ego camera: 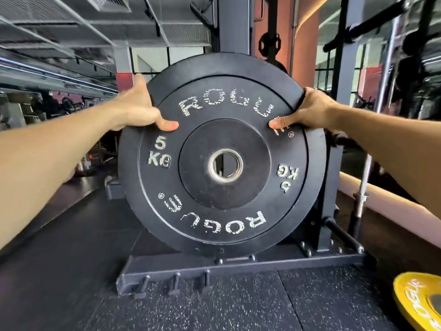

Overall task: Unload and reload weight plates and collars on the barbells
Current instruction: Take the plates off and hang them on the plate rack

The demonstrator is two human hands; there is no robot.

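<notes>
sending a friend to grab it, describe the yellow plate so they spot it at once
Start at the dark rack base on the speckled floor. Go right to the frame's bottom corner: the yellow plate lies flat there, the only coloured one, unlike the black 5 kg plate.

Bare forearms, no sleeves, two hands [137, 108]

A dark steel rack upright [235, 25] stands in the middle. Below it lies black speckled rubber floor [214, 306]. Right of it is a pink wall [307, 44]; left, a grey ceiling [59, 32].
</notes>
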